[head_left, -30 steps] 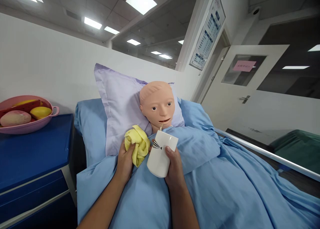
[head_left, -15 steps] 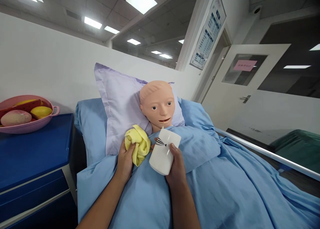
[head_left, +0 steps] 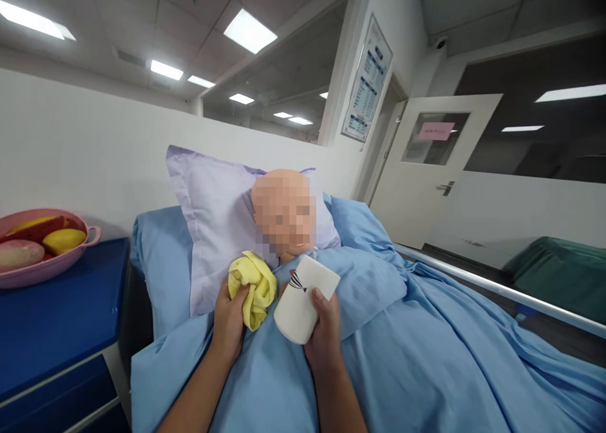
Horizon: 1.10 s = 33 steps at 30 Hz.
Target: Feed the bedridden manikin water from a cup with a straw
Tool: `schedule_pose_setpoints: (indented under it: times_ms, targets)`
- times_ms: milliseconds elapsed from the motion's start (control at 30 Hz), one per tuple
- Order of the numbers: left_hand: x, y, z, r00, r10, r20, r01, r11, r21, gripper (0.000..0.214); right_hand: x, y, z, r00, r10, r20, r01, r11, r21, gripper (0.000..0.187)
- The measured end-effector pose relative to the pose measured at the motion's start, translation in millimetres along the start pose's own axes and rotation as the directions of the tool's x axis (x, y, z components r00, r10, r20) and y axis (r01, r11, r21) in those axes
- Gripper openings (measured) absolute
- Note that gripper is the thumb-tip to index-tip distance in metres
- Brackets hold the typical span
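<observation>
Since half a second back my view has swung, and the white cup (head_left: pixel 299 310) has slid a little to the right of the mannequin head (head_left: pixel 279 196); its straw (head_left: pixel 314 254) now appears beside the chin, not at the mouth (blurring over the face, so contact is hard to call). Cup tilted, held above the blue quilt (head_left: pixel 407 344), just below the chin. My right hand (head_left: pixel 326 332) grips it: thumb pressed on the front, fingertips showing past the far edge. My left hand (head_left: pixel 230 319) pinches a bunched yellow cloth (head_left: pixel 256 288) between thumb and fingers, near the cup, apart from the face. Progress, my judgement: cup and cloth both brought up to the head; neither put down yet, cloth not yet against the skin. Farther out: lilac pillow (head_left: pixel 208 231) behind the head, pink basin (head_left: pixel 57 264) on the blue cabinet (head_left: pixel 52 326) to my left, bed rail (head_left: pixel 473 279) to my right.
</observation>
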<state>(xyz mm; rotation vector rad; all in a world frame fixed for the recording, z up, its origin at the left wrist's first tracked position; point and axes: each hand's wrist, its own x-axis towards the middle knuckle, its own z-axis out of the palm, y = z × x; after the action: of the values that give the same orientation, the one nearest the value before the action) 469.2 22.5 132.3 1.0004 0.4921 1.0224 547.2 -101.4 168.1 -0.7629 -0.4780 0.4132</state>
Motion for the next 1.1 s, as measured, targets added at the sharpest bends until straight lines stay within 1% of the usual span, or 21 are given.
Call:
schedule_pose_setpoints:
  times_ms: [67,133,167,200,233,267,300,333,367,400,433,467,500,533,600,700,800,900,933,1000,1100]
  targets:
    - [0.3,10.9,5.0,0.998,0.059,-0.024,-0.057,0.996,0.074,0.046,0.4,0.5,-1.4,0.996,-0.076,-0.039,0.077,0.996,0.038,0.063]
    - [0.3,25.8,14.6,0.974,0.211,-0.083,-0.192,0.963,0.189,0.040,2.0,0.4,-4.3,0.988,-0.114,-0.099,0.123,0.989,0.081,0.065]
    - [0.7,34.1,21.6,0.937,0.334,-0.102,-0.299,0.917,0.263,0.037,3.0,0.1,-5.9,0.985,-0.115,-0.130,0.128,0.987,0.101,0.065]
    - [1.6,42.4,30.1,0.870,0.486,-0.081,-0.436,0.835,0.335,0.033,4.1,-0.4,-7.4,0.983,-0.104,-0.154,0.123,0.985,0.119,0.065]
    - [3.3,50.3,39.9,0.765,0.644,-0.007,-0.591,0.707,0.388,0.029,5.0,-1.0,-8.5,0.981,-0.088,-0.170,0.112,0.984,0.138,0.065]
    - [6.0,57.4,50.8,0.619,0.776,0.116,-0.744,0.533,0.403,0.027,5.9,-1.7,-9.2,0.981,-0.072,-0.181,0.101,0.983,0.155,0.066]
    - [9.7,63.2,62.3,0.438,0.857,0.272,-0.869,0.327,0.370,0.027,6.6,-2.5,-9.3,0.981,-0.061,-0.186,0.093,0.981,0.171,0.066]
    - [14.6,67.6,73.9,0.249,0.866,0.434,-0.946,0.121,0.301,0.030,7.2,-3.2,-9.0,0.980,-0.057,-0.188,0.093,0.978,0.187,0.066]
    - [20.3,70.3,84.8,0.074,0.811,0.581,-0.974,-0.066,0.215,0.032,7.7,-3.9,-8.2,0.979,-0.063,-0.192,0.102,0.975,0.200,0.065]
    - [26.6,71.4,94.8,-0.070,0.710,0.701,-0.967,-0.221,0.128,0.032,8.2,-4.4,-7.3,0.977,-0.072,-0.201,0.115,0.971,0.211,0.065]
    - [33.1,70.9,103.1,-0.174,0.601,0.780,-0.939,-0.341,0.053,0.029,8.7,-4.8,-6.3,0.973,-0.079,-0.215,0.127,0.968,0.219,0.065]
    - [39.3,69.2,109.6,-0.242,0.510,0.825,-0.903,-0.429,0.001,0.026,9.1,-5.0,-5.5,0.970,-0.079,-0.230,0.132,0.966,0.224,0.065]
    - [44.9,66.5,114.0,-0.283,0.441,0.852,-0.870,-0.492,-0.034,0.023,9.5,-4.9,-5.0,0.966,-0.072,-0.248,0.130,0.965,0.227,0.066]
    - [49.3,63.3,116.4,-0.302,0.400,0.866,-0.845,-0.533,-0.048,0.020,9.8,-4.6,-4.9,0.963,-0.060,-0.263,0.122,0.967,0.225,0.068]
    - [54.1,56.4,115.6,-0.306,0.364,0.880,-0.821,-0.568,-0.051,0.018,10.1,-3.3,-5.7,0.961,-0.038,-0.272,0.101,0.970,0.220,0.069]
    - [51.4,46.4,103.6,-0.291,0.385,0.876,-0.833,-0.553,-0.033,0.017,10.4,-0.4,-8.0,0.963,-0.073,-0.258,0.134,0.965,0.228,0.064]
    - [43.5,38.2,84.5,-0.228,0.441,0.868,-0.871,-0.491,0.020,0.016,10.8,1.3,-9.5,0.966,-0.109,-0.233,0.167,0.954,0.248,0.057]
    - [38.3,39.6,70.2,-0.172,0.431,0.886,-0.898,-0.438,0.039,0.015,10.7,1.3,-9.5,0.971,-0.110,-0.210,0.164,0.951,0.260,0.053]
    - [37.6,43.6,69.2,-0.170,0.420,0.891,-0.904,-0.427,0.028,0.016,10.5,1.0,-9.2,0.973,-0.111,-0.204,0.164,0.951,0.262,0.053]
    - [37.4,55.7,74.6,-0.193,0.420,0.887,-0.913,-0.409,-0.005,0.018,9.6,0.2,-8.5,0.975,-0.118,-0.187,0.165,0.951,0.262,0.053]
    - [39.5,73.5,96.1,-0.244,0.452,0.858,-0.903,-0.428,-0.032,0.023,7.8,-1.5,-7.6,0.983,-0.113,-0.144,0.147,0.955,0.258,0.054]
